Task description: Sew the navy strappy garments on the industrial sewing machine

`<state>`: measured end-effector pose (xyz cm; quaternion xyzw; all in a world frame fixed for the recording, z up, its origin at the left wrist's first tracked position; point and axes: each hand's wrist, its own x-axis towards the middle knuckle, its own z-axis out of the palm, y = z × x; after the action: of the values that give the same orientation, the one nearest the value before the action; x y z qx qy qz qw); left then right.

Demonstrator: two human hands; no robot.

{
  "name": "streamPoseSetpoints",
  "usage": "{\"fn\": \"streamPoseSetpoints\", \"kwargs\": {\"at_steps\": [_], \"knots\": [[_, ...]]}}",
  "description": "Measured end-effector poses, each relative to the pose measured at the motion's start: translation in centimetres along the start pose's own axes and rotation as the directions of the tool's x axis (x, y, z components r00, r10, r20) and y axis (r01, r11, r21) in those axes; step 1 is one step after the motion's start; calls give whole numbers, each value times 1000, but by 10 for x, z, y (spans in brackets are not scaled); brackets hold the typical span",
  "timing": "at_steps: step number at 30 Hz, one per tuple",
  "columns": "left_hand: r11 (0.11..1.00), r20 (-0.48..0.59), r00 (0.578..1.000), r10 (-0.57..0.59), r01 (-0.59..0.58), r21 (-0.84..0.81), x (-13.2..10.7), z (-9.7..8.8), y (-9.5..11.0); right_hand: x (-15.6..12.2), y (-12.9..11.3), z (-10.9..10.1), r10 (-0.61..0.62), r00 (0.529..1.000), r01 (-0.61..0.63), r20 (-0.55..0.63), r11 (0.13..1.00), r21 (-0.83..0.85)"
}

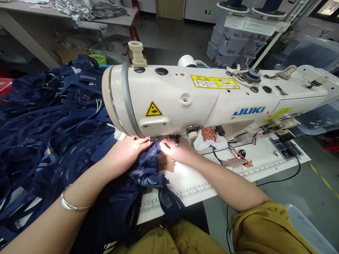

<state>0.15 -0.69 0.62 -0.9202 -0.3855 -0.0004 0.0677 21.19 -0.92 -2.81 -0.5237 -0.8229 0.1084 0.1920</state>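
A navy lace garment piece lies on the white sewing table, its top edge under the presser foot of a cream JUKI sewing machine. My left hand rests flat on the fabric left of the foot, fingers stretched toward the needle. On the right side of the foot, my right hand presses on the fabric, fingertips together at the brightly lit needle area. A silver bangle circles my left wrist.
A big heap of navy straps and garments fills the table's left. A small pile of copper bits on white cloth and orange-handled snips lie right of the needle. Behind stand stacked clear bins and a worktable.
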Motion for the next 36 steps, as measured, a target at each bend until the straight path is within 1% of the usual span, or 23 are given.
{"fn": "streamPoseSetpoints", "kwargs": {"at_steps": [4,9,12,15,19,24,28,32,36], "knots": [[1000,14,1000,1,-1,8,0,-2,1,-1,0,-2,-25,999,25,25,999,-23],[999,12,1000,-3,3,42,-1,1,0,0,-4,-11,-41,995,46,92,997,-57],[1000,10,1000,-21,21,18,-1,1,0,0,-4,-13,-40,993,48,109,996,-74],[1000,8,1000,-20,20,3,-1,0,0,0,-4,-12,-30,995,38,98,996,-76],[999,18,1000,-5,4,44,-1,-1,0,-1,-4,-11,-19,996,24,84,997,-69],[1000,19,999,-27,27,12,-1,0,0,0,-3,-6,-16,998,20,64,998,-63],[1000,22,1000,-18,18,11,-1,-1,0,0,-1,-3,-30,999,33,42,998,-57],[1000,13,1000,-20,20,17,0,-1,1,0,0,-2,-38,998,40,41,998,-55],[1000,-5,1000,-21,21,-6,-1,0,0,1,0,-4,-15,998,18,53,998,-58]]}}
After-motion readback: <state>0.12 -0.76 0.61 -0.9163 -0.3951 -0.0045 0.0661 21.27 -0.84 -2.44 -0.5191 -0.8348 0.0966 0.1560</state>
